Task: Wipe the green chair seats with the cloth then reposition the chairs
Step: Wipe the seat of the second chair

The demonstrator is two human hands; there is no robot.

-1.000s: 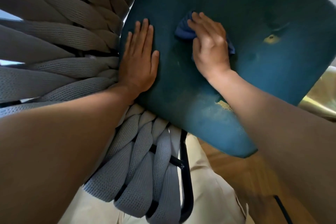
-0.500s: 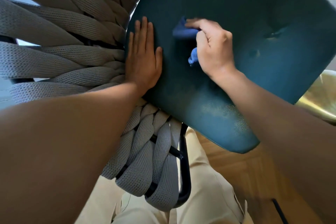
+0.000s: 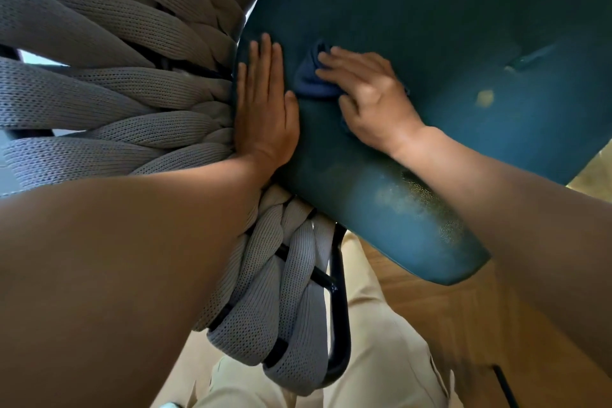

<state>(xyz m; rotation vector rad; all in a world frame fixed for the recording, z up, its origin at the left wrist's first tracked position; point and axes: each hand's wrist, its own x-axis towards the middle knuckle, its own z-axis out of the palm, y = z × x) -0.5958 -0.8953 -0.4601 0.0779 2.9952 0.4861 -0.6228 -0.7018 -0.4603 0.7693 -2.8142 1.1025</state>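
Cloth point(image 3: 309, 83) pressed on green seat point(image 3: 447, 43) under right hand point(image 3: 371, 99) fingers; left hand point(image 3: 265, 113) flat, fingers straight.

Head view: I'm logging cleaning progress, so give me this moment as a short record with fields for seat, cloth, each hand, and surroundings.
seat: green chair seat, with a pale spot to the right of the hands
cloth: blue cloth, bunched on the seat under the right hand
left hand: left hand lies flat, fingers straight, on the seat's left edge
right hand: right hand presses the cloth down; fingers spread
surroundings: grey woven chair back at left, wooden floor below
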